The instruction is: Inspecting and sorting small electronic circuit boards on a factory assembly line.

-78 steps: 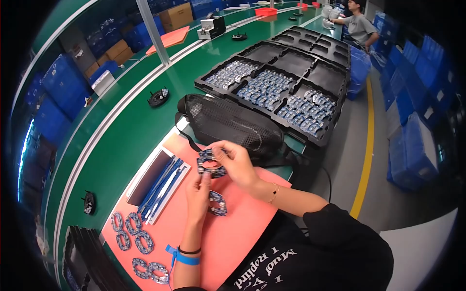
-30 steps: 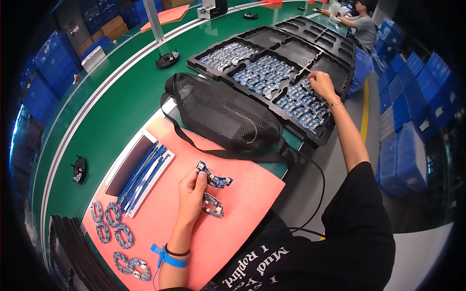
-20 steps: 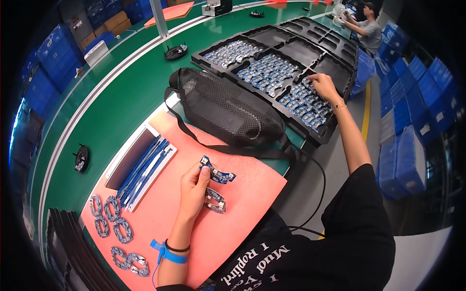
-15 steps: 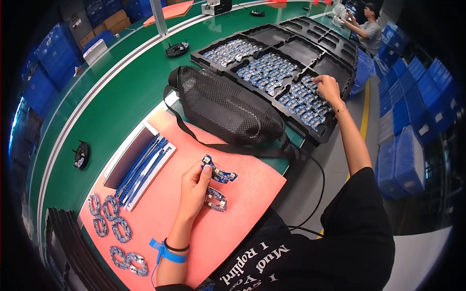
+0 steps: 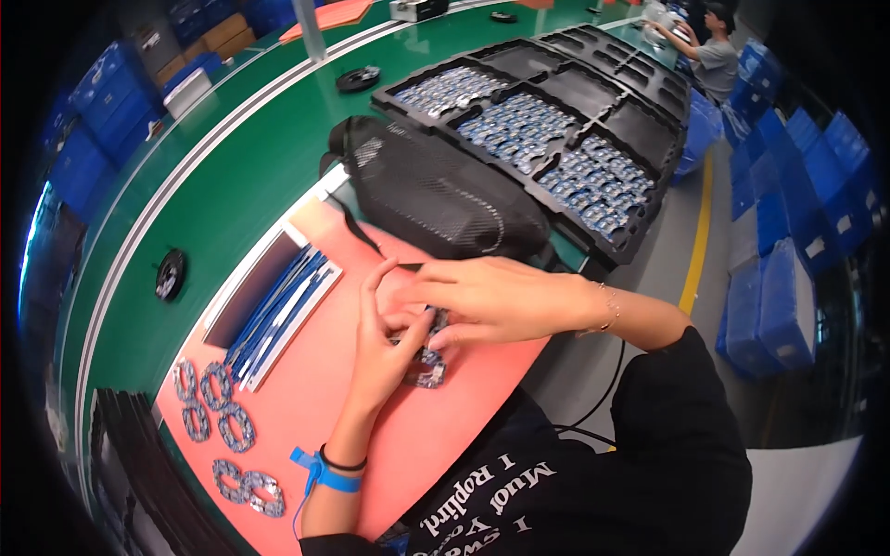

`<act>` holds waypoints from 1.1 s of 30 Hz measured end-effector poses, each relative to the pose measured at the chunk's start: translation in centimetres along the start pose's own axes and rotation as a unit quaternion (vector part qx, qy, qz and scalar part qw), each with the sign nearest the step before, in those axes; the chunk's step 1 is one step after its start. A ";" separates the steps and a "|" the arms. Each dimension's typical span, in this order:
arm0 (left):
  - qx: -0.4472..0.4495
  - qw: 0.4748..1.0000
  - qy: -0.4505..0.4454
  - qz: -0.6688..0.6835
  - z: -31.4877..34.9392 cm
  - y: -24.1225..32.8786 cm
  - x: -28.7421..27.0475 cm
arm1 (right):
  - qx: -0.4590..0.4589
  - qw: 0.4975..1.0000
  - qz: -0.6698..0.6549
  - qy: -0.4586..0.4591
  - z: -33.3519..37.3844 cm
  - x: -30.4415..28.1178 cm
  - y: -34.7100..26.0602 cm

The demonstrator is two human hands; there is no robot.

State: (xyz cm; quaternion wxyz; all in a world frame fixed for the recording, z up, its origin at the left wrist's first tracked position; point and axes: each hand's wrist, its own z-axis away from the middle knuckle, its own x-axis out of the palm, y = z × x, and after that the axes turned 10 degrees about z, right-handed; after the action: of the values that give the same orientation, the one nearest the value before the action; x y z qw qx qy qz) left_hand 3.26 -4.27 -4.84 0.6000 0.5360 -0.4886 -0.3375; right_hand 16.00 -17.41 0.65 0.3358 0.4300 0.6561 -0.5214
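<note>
My left hand [image 5: 378,347], a blue wristband [image 5: 324,473] on its forearm, grips a small curved blue circuit board [image 5: 436,322] over the pink mat. From the right, my right hand [image 5: 505,298] reaches across, its fingers meeting the left ones and its thumb at the board's edge. The fingers hide most of this board. Just below them another circuit board [image 5: 428,372] shows; whether it is held or lies on the mat I cannot tell. Several ring-shaped circuit boards [image 5: 236,426] lie on the mat at the left.
Beyond the mat [image 5: 315,408] lies a black mesh bag [image 5: 445,199]. A black compartment tray [image 5: 607,255] holds rows of circuit boards. Blue and white strips [image 5: 278,320] fill an open box. Black round parts [image 5: 171,274] rest on the green table. Another person [image 5: 714,56] works at the far right.
My right hand has left the tray of boards and come back to my left hand over the mat. The view has shifted slightly.
</note>
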 end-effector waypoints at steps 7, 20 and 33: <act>0.021 0.989 0.146 -0.003 -0.4 -0.5 -0.6 | 0.089 0.990 -0.096 -0.046 -0.5 1.8 1.2; 0.066 0.966 0.213 0.132 -0.3 0.6 -2.0 | 0.164 0.952 -0.252 0.062 -3.4 4.7 -0.8; -0.038 0.949 0.157 0.270 -0.2 1.8 -0.9 | 0.140 0.597 -0.790 0.012 -3.1 4.9 0.5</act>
State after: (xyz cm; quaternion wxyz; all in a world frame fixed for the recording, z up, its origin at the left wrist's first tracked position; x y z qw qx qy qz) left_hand 2.98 -3.05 -3.31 0.7580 0.4068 -0.5014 -0.0923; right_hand 14.49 -13.26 -3.18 -0.2796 -0.2085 0.6619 -0.6635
